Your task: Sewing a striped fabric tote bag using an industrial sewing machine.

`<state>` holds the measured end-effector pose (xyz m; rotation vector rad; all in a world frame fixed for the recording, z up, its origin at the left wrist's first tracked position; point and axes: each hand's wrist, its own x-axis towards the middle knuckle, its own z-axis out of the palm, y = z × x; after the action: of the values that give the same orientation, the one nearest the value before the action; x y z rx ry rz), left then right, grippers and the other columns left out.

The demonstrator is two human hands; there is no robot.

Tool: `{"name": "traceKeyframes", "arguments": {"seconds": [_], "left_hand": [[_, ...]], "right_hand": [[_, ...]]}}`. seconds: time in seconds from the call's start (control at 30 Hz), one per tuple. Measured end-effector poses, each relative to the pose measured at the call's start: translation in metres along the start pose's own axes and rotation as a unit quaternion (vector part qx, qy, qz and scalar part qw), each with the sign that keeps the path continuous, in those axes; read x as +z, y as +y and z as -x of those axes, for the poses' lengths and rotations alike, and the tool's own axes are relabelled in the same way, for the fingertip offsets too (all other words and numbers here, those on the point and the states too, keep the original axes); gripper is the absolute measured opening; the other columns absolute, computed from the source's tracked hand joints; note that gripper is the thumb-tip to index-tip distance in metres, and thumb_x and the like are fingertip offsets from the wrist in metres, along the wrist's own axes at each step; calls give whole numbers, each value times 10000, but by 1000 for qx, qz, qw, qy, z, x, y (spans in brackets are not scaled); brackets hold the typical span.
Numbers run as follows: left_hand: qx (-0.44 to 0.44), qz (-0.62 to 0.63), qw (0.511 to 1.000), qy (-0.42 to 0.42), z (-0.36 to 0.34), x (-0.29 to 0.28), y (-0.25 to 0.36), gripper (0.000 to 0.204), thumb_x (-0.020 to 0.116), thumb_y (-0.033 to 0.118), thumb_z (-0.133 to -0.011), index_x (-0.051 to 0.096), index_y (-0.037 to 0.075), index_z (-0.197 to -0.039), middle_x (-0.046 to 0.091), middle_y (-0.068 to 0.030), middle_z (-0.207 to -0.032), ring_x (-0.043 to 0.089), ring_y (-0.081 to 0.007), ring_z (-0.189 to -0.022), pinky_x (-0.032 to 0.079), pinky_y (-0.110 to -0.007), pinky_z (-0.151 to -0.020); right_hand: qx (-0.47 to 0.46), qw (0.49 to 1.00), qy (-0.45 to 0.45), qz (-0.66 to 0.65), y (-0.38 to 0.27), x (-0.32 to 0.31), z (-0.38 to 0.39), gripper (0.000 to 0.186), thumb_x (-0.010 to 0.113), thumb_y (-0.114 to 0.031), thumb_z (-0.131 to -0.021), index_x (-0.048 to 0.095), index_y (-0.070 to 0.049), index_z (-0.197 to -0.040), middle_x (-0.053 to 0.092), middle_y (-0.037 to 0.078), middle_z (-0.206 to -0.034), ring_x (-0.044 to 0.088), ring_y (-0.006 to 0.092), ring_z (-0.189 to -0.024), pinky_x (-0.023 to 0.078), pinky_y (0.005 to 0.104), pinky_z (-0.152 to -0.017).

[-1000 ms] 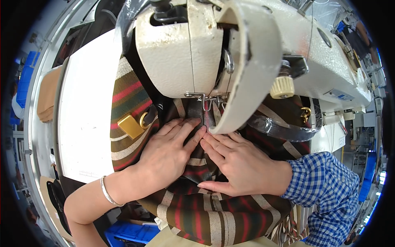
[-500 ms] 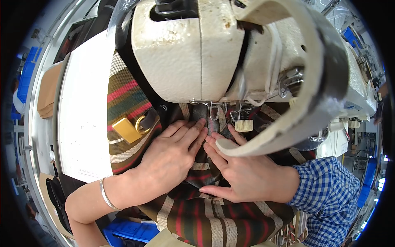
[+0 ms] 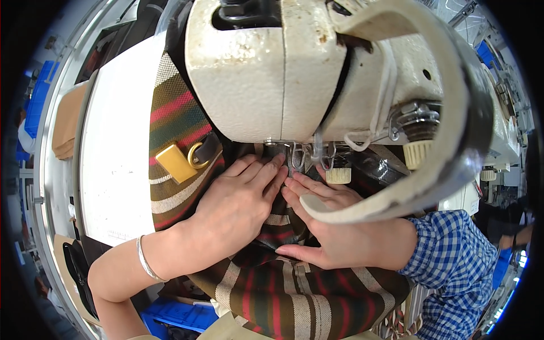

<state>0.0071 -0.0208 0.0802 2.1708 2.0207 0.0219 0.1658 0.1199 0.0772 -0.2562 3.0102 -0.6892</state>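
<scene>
A brown, red, green and cream striped fabric piece (image 3: pixel 309 297) lies bunched under the head of a cream sewing machine (image 3: pixel 238 85). My left hand (image 3: pixel 235 201) presses flat on the cloth, fingers stretched toward the needle area. Opposite it, my right hand (image 3: pixel 334 226) also lies on the fabric, its thumb apart from the fingers. The fingertips of both hands nearly meet on a dark grey strip just in front of the metal thread guides (image 3: pixel 297 156). The needle tip is hidden. Left of my left hand, a gold metal clasp (image 3: pixel 175 161) hangs by a ring on a dark tab.
A thick cream curved bar (image 3: pixel 453 113) arches over my right hand. A white board (image 3: pixel 116 141) lies left of the machine, with folded brown material (image 3: pixel 71 122) beyond it. Below my left arm sits a blue bin (image 3: pixel 181 314). Another person's hand (image 3: pixel 507 242) shows at the far right.
Both hands have stayed on the fabric; the right hand's fingers have shifted slightly up toward the thread guides. The view has moved a little, and another person's hand now shows at the right.
</scene>
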Motion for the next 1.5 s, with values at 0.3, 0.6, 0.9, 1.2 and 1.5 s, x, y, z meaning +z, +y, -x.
{"name": "traceKeyframes", "arguments": {"seconds": [0.3, 0.6, 0.9, 1.2, 1.5], "left_hand": [[-1, -5, 1000, 1, -4, -3, -6, 497, 543, 120, -783, 576, -125, -1214, 555, -213, -1277, 544, -273, -1154, 361, -378, -1083], [5, -33, 999, 17, -11, 3, -15, 478, 551, 123, -794, 586, -116, -1206, 582, -166, -1159, 533, -270, -1148, 387, -359, -1025], [-19, -47, 998, -33, -14, 6, -20, 485, 564, 135, -802, 577, -92, -1230, 596, -149, -1098, 564, -259, -1087, 439, -342, -952], [-15, -26, 999, 32, -19, 3, -15, 461, 577, 119, -800, 590, -81, -1215, 606, -173, -1043, 592, -282, -1020, 478, -380, -899], [30, -42, 998, 37, 8, 1, 19, 675, 478, 487, -950, 542, -95, -1285, 559, -285, -1298, 549, -356, -1196, 344, -401, -1093]], "right_hand": [[-6, 999, 22, -29, 10, -2, -6, 769, 597, -491, -881, 536, 228, -1146, 605, 312, -1128, 582, 379, -1096, 383, 502, -1055], [-27, 998, 54, -33, 22, -4, -12, 658, 646, -442, -857, 573, 173, -1077, 626, 274, -1018, 604, 381, -1032, 418, 481, -1014], [-42, 997, 47, -33, 36, -9, -16, 563, 671, -422, -846, 606, 101, -1045, 633, 239, -982, 620, 373, -966, 453, 478, -943], [-64, 997, 21, -41, 54, -19, -7, 531, 682, -403, -851, 610, 50, -1119, 634, 214, -954, 617, 365, -940, 478, 439, -873], [-44, 994, -99, -30, 36, -22, 17, 731, 444, -546, -953, 537, 107, -1268, 538, 236, -1341, 436, 384, -1329, 274, 463, -1158]]}}
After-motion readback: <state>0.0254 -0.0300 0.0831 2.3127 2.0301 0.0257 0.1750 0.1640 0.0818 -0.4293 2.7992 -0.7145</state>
